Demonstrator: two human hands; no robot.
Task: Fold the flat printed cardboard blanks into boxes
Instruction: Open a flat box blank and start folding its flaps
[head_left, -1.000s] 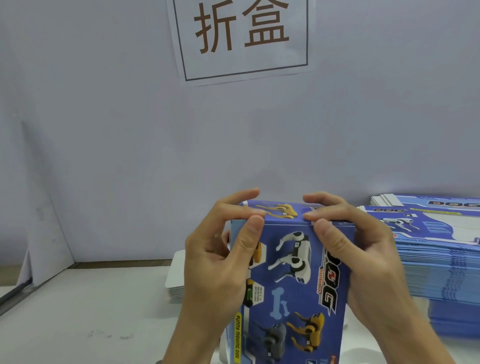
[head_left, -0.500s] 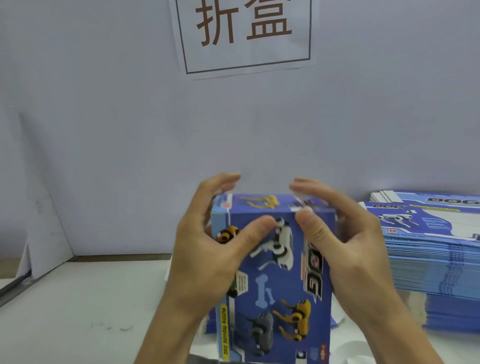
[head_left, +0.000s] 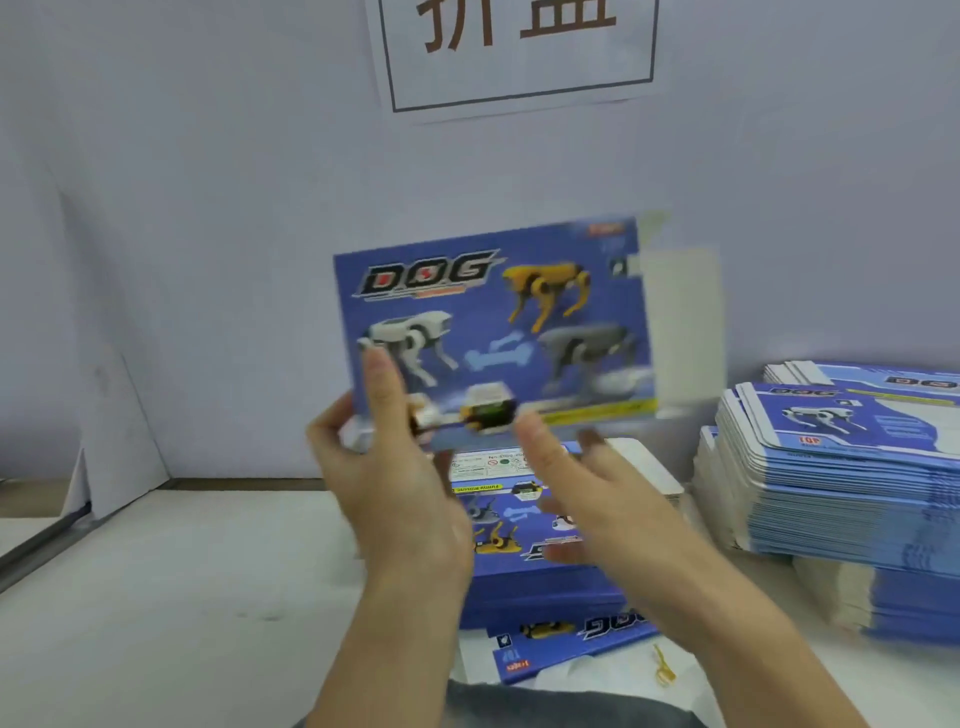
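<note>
Blue printed box (head_left: 493, 322) is up in the air w/ its DOG face toward the camera, long side level, a pale flap (head_left: 680, 317) sticking out at 3 o'clock. Left hand (head_left: 400, 467) has the grip: thumb on the front, fingers behind, pinching the corner at 7 o'clock. Right hand (head_left: 587, 499) is loose & wide, fingers spread, holding nothing, just below the box at 5 o'clock; blurred. Under the hands, more folded boxes (head_left: 540, 582) lie on the white table (head_left: 156, 597). Stack of flat blanks (head_left: 841, 467) sits at 3 o'clock. Paper sign (head_left: 519, 52) on the wall at 12.
</note>
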